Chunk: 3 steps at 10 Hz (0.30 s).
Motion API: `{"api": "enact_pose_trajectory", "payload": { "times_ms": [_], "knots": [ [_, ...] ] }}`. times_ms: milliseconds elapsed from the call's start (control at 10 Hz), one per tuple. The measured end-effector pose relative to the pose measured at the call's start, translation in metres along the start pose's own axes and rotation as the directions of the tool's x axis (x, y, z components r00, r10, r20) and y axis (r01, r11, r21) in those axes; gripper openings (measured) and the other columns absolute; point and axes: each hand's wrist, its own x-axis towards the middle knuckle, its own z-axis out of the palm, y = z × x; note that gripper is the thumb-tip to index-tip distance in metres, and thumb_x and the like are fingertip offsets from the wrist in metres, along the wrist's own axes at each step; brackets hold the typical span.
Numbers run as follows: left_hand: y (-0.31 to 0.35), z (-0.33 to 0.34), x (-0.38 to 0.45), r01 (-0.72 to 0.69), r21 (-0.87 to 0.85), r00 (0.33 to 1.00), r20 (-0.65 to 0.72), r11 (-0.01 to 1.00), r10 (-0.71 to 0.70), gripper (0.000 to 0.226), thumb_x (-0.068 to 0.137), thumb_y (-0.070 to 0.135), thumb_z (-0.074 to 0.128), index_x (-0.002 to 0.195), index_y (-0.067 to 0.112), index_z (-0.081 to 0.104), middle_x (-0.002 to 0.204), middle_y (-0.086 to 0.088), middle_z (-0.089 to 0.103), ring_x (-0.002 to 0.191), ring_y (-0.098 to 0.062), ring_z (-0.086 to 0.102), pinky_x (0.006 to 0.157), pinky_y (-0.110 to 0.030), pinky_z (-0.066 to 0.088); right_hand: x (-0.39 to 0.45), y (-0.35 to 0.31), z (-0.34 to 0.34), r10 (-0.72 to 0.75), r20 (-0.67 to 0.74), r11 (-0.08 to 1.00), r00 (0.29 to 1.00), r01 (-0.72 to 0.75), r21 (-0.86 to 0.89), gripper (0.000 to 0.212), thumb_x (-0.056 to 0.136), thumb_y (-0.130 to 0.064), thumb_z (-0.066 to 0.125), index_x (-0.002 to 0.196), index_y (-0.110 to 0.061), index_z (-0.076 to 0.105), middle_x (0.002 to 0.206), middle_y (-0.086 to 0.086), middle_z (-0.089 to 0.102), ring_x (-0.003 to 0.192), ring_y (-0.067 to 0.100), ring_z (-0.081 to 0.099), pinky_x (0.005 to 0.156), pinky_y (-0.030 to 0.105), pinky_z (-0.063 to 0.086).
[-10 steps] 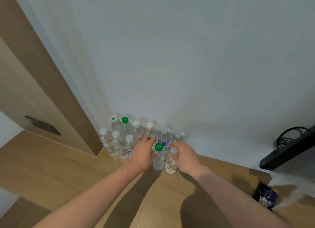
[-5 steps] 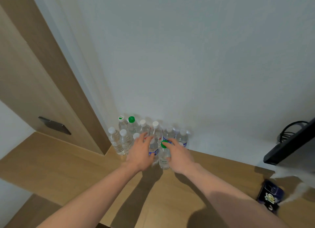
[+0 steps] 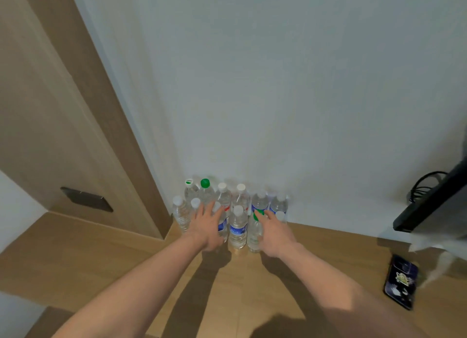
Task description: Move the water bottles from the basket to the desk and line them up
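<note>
Head view: your water bottles (image 3: 228, 206) stand upright in a tight cluster on the wooden desk (image 3: 126, 257), against the white wall (image 3: 278, 85); your left hand (image 3: 206, 227) lies open-fingered against the left bottles; your right hand (image 3: 274, 232) curls loosely by the green-capped bottle (image 3: 254, 234), grip unclear; a phone (image 3: 400, 282) lies well apart, right.

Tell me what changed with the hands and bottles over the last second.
Both hands let go: the left hand and right hand now lie open against the front bottles, with the blue-label bottle standing free between them. The back row and phone stayed put.
</note>
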Motion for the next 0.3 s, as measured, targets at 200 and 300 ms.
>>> {"api": "enact_pose_trajectory", "payload": {
  "times_ms": [200, 300],
  "knots": [
    [-0.023, -0.017, -0.054, -0.160, -0.101, 0.981, -0.123, 0.982, 0.148, 0.097, 0.093, 0.041, 0.065, 0.166, 0.031, 0.003, 0.174, 0.000, -0.011, 0.160, -0.032, -0.012, 0.131, -0.050, 0.004, -0.032, -0.022, 0.000, 0.033, -0.056, 0.990, 0.998, -0.025, 0.142, 0.080, 0.102, -0.023, 0.065, 0.168, -0.034, 0.021, 0.177, -0.003, 0.010, 0.152, 0.029, 0.041, 0.121, 0.040, 0.041],
    [-0.047, -0.023, -0.093, -0.214, -0.120, 0.962, -0.201, 0.969, 0.188, 0.095, 0.092, 0.043, 0.063, 0.167, 0.033, 0.004, 0.173, 0.003, -0.013, 0.160, -0.028, -0.014, 0.131, -0.049, 0.002, -0.057, -0.035, -0.003, 0.029, -0.114, 0.978, 0.993, -0.004, 0.209, 0.079, 0.103, -0.027, 0.064, 0.168, -0.038, 0.019, 0.177, -0.007, 0.008, 0.160, 0.025, 0.023, 0.130, 0.042, 0.028]
  ]
}}
